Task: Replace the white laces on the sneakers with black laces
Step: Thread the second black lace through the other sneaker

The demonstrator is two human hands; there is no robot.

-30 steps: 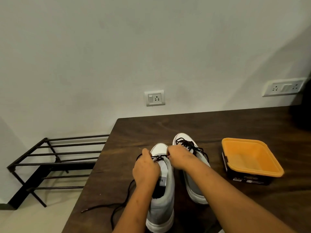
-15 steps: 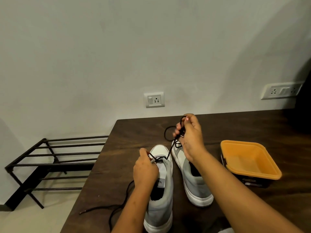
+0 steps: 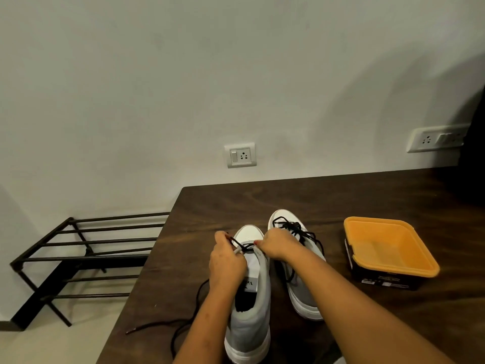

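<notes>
Over the worktop, I am pinching the black lace in my curled left hand and right hand to snug it across the sneaker.

The left sneaker and the right sneaker are sitting side by side on the counter, with the right one a bit farther back and both toes pointing at the wall. The left hand and the right hand are pinching the lace over the front of the left sneaker, and its loose end is trailing left near the counter's edge. A tub is sitting on the counter right of the sneakers, a rack is standing on the floor left of the counter, and a socket is sitting on the wall behind.
</notes>
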